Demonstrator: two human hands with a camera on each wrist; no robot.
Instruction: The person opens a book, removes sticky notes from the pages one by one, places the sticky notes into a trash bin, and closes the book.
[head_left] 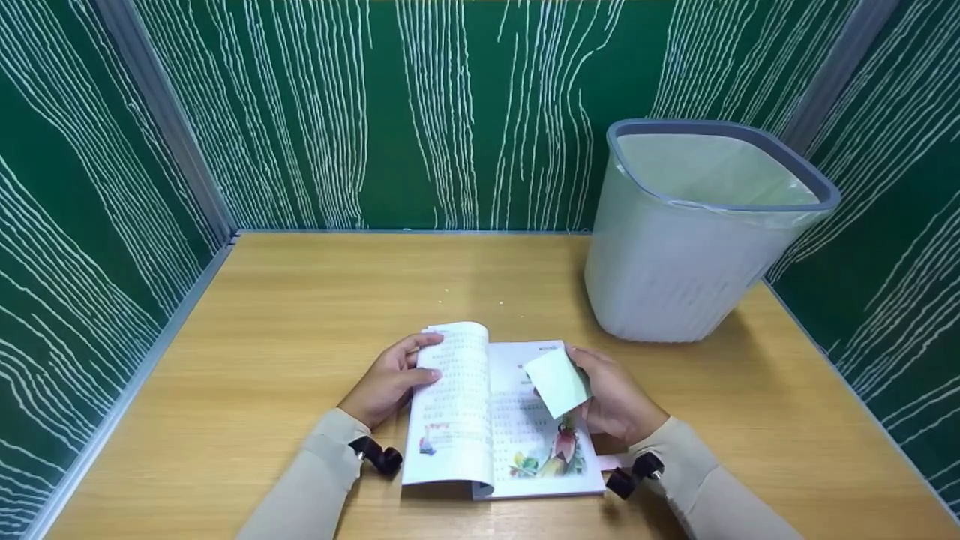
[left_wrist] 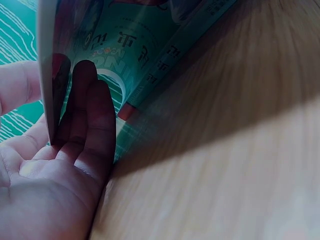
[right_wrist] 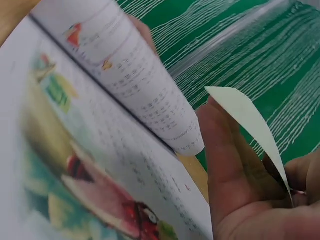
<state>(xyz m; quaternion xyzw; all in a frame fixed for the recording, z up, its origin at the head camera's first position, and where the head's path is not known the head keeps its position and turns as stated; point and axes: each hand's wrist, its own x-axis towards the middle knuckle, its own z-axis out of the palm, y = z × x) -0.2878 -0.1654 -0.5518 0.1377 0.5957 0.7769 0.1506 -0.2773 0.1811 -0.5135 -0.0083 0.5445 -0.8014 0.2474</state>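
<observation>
An open book with printed text and colour pictures lies on the table before me. My left hand grips its left side, thumb on the page; in the left wrist view the fingers reach behind the green cover. Over the upper part of the right-hand page, my right hand holds a small pale green square of paper. The right wrist view shows this paper slightly bent, with its lower end between thumb and fingers. Left-hand pages curl up from the spine.
A tall white bin with a grey rim and a liner stands at the back right of the wooden table. Tiny white bits lie beyond the book. A pink strip shows at the book's right edge. Green patterned panels enclose the table.
</observation>
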